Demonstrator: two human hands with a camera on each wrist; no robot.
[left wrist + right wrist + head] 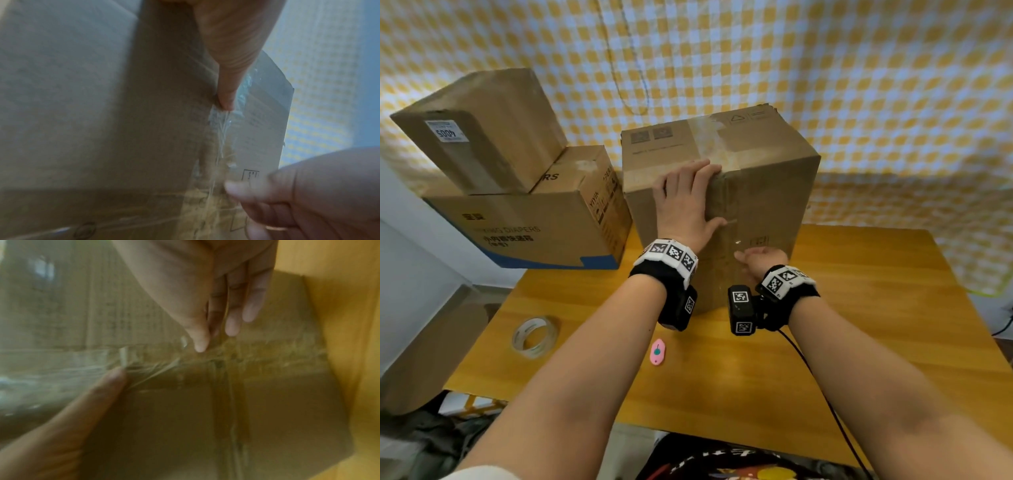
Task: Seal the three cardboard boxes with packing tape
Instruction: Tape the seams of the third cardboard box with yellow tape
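Tall box [767, 192] stands frame centre on wooden table [876, 325]. Left hand [685, 202] flat on its front, fingers straight, pressing clear tape strip [222, 134]. Right hand [760, 260] lower down — fingers straight against tape (grip unclear). Tape roll [534, 336] lower left; two stacked boxes [517, 192] upper left.

The person is wearing a white band [668, 256] of square black-and-white code tiles over a black strap on the left wrist, with a black camera block [678, 310] hanging at the band's 5 o'clock. The right wrist is carrying a matching band [787, 279], its camera block [741, 310] at 8 o'clock showing two code squares. A thin black cable [822, 390] is trailing toward 5 o'clock. A ring [275, 228] is showing on one right finger. Both forearms are bare
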